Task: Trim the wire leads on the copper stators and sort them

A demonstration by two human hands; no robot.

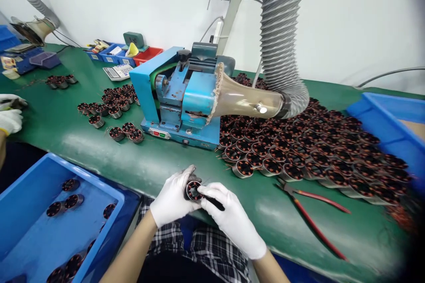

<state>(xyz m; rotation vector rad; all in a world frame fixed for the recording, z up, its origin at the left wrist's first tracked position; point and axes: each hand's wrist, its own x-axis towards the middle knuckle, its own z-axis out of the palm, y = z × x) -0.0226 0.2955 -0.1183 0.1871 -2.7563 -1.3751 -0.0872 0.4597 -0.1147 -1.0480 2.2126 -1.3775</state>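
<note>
Stator, a metal ring with dark, copper-wired windings inside, sits in front of the blue machine, close to the near edge of the green bench, with its open end turned up. The white-gloved left hand has its grip closed around the stator, fingertips on the side toward the machine. The right hand, also gloved in white, meets it on the right side; its grip is closed on a dark slender object, one end close against the ring's rim. What that object is, I cannot tell.

To the right of the machine, a broad crowd of similar stators covers the bench, and pliers with red handles lie open at its near side. A smaller group of stators stands to the left of the machine, with a calculator behind them. A pale hood on a grey ribbed duct meets the machine's right side. In front and left of the machine, a blue bin holds several more stators; farther left, a co-worker's gloved hand is partly in view.
</note>
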